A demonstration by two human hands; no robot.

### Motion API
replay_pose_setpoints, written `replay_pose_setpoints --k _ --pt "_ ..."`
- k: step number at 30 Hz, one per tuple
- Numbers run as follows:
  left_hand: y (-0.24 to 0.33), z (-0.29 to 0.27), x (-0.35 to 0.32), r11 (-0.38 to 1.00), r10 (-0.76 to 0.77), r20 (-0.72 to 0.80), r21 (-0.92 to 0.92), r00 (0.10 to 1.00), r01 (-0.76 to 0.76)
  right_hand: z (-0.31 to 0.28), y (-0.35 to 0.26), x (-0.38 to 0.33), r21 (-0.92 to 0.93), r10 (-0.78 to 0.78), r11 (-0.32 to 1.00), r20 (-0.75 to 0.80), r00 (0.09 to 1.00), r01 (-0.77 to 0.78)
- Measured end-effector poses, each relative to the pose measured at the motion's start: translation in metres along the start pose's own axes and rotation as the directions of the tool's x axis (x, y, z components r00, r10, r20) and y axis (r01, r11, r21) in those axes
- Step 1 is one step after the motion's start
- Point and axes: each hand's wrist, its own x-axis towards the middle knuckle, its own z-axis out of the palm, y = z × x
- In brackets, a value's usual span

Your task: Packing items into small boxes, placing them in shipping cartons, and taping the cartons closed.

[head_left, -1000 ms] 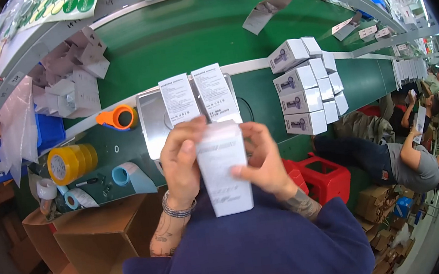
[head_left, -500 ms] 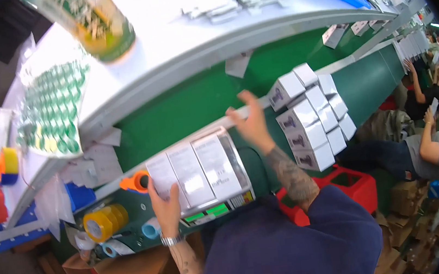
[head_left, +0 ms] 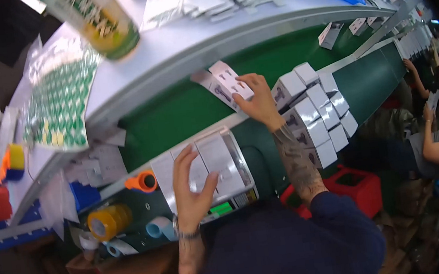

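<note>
My right hand (head_left: 259, 102) reaches over the green belt, its thumb and fingers closed on the near end of a white printed carton (head_left: 226, 78) with small dark pictures. Over the scale (head_left: 245, 169) my left hand (head_left: 192, 192) hovers with fingers spread and nothing in it. Beneath it, white boxes (head_left: 220, 161) lie side by side on the scale's platform, partly hidden by the hand. Right of the scale, close to my right forearm, several white boxes (head_left: 317, 133) are stacked in a block.
An orange tape dispenser (head_left: 144, 182), a yellow tape roll (head_left: 110, 221) and a pale blue roll (head_left: 159, 227) sit left of the scale. A red bin (head_left: 354, 183) is below the stack. A drink container (head_left: 102, 28) and a green sticker sheet (head_left: 61, 101) rest on the upper shelf. People work at far right.
My right hand has moved up onto the carton on the belt and closed on it. My left hand has shifted right from the boxes' left edge and lifted off, fingers spread.
</note>
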Motion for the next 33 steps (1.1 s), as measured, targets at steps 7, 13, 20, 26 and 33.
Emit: replay_pose_setpoints --k 7,13,20,26,33 --pt "0.016 -0.006 -0.041 0.973 0.005 0.300 -0.222 0.954 0.065 0.040 0.032 -0.030 -0.156 0.111 0.984 0.140 0.984 -0.089" --pt "0.011 -0.011 -0.076 0.924 -0.255 0.126 -0.261 0.959 0.280 0.097 0.050 0.006 -0.518 0.438 0.801 0.163 0.884 -0.301" --pt "0.011 -0.027 -0.073 0.921 -0.296 -0.065 -0.284 0.953 0.267 0.069 0.033 0.003 -0.115 0.446 0.895 0.270 0.853 -0.431" --pt "-0.003 -0.021 -0.041 0.880 -0.234 -0.028 -0.430 0.972 0.200 -0.090 -0.062 -0.044 0.650 0.190 0.609 0.437 0.879 -0.454" --pt "0.004 0.018 0.001 0.631 -0.030 0.728 -0.517 0.685 0.578 -0.113 -0.123 -0.150 0.773 0.023 -0.201 0.618 0.786 -0.601"
